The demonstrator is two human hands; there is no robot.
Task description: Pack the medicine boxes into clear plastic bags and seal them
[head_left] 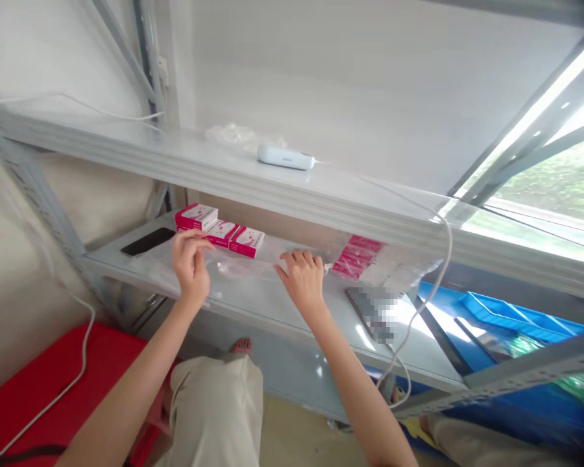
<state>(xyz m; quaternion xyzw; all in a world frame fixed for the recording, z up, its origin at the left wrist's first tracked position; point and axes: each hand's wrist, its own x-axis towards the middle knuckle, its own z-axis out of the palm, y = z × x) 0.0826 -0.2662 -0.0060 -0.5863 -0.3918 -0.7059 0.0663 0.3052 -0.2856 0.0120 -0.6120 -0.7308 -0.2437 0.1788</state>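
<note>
My left hand (191, 263) and my right hand (302, 277) rest on the lower grey metal shelf (253, 305). Between them lies a clear plastic bag (246, 264), and both hands pinch its ends with curled fingers. Just behind the left hand stand three pink-and-white small boxes (220, 231) in a row. To the right of my right hand lies a clear bag of pink packets (365, 259).
A black phone (148, 241) lies at the shelf's left end, another device (377, 312) to the right with a white cable (438, 272) hanging past it. A white power bank (285, 157) sits on the upper shelf. Blue bins (511, 318) stand right, a red surface (43, 383) lower left.
</note>
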